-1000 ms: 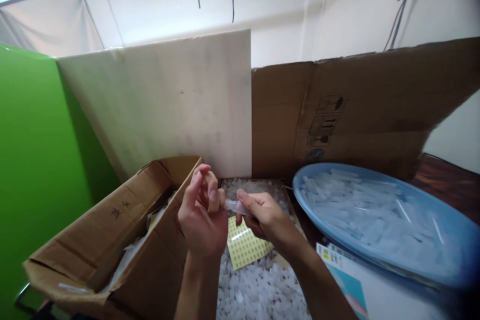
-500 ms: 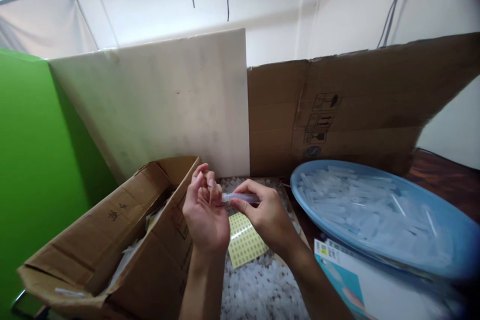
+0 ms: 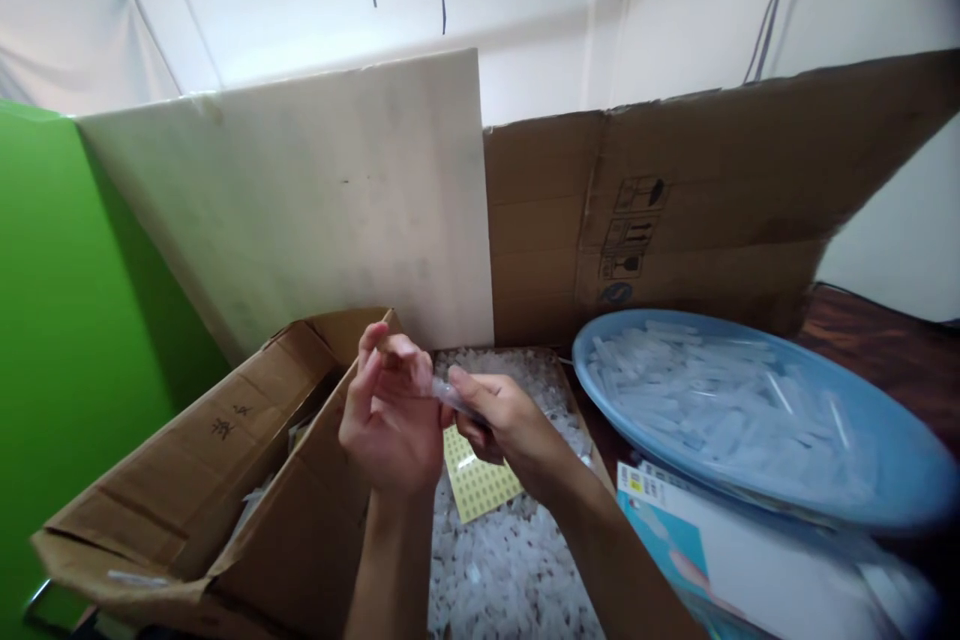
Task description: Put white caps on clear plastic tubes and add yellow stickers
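Note:
My right hand [image 3: 499, 420] is closed around a slim translucent plastic tube [image 3: 459, 400], thumb along its top. The tube tilts, with its pale end pointing up and left into my left hand [image 3: 397, 420]. That hand is turned palm up, its fingers loosely curled and apart; the tube's end meets or nearly meets them, and I cannot tell whether they touch. Under my hands lies a yellow sheet of small stickers [image 3: 480, 480], on top of many small clear plastic pieces [image 3: 517, 560] in a shallow cardboard tray.
An open cardboard box [image 3: 292, 520] stands at the left with pale items inside. To the right, a blue basin [image 3: 600, 400] holds many translucent tubes, above a white and teal printed package [image 3: 675, 530]. White board [image 3: 300, 210] and brown cardboard [image 3: 712, 190] panels stand behind.
The tube has tipped from nearly level to slanting, and my right thumb has moved on top of it. My left fingers have loosened a little. The whole view has shifted slightly.

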Tool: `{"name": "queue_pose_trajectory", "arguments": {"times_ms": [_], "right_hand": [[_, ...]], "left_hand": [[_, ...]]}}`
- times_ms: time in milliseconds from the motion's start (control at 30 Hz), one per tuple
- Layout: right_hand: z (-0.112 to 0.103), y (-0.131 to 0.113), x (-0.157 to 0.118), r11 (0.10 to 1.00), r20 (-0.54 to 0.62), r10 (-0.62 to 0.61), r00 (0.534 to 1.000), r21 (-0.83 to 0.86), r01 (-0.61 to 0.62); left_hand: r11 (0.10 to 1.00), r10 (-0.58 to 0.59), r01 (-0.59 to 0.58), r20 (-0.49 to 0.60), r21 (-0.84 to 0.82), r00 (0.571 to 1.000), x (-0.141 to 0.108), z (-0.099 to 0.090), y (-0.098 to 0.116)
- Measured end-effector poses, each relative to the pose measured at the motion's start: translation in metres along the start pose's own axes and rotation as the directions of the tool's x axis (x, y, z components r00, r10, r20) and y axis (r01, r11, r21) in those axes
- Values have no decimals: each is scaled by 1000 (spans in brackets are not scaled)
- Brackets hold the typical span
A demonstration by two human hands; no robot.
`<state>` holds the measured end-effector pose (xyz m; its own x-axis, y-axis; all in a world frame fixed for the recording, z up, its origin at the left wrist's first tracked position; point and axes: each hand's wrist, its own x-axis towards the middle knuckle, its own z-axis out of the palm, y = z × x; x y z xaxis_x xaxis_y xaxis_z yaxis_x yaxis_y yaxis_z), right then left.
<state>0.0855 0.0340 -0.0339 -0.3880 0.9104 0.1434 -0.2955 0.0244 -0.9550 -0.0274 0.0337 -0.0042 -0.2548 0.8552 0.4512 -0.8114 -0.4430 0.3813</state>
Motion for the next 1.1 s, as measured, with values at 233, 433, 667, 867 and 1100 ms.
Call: {"name": "queue_pose_trajectory", "arguments": {"times_ms": [233,433,667,867,1100], "right_hand": [[-9,-8,-2,979,-118,-193,974,-87,184],[-18,-15,-5,943,-102,-298,949,-190,275],[-24,-21,-9,917,-77,-310,948,-286,277],[-25,-23,-12,915,-65,-310,949,-293,278],[-23,-24,-15,939,-83,-272,959,-239,246]], "left_hand": [[950,-172,151,56,272,983,14,-14,-1],[741,-386,209,149,639,911,10,-25,-6],[783,-316,212,80,585,945,10,-20,-8],[817,-255,189,47,545,966,11,-18,-7],[844,-157,130,8,520,988,11,-16,-10]]}}
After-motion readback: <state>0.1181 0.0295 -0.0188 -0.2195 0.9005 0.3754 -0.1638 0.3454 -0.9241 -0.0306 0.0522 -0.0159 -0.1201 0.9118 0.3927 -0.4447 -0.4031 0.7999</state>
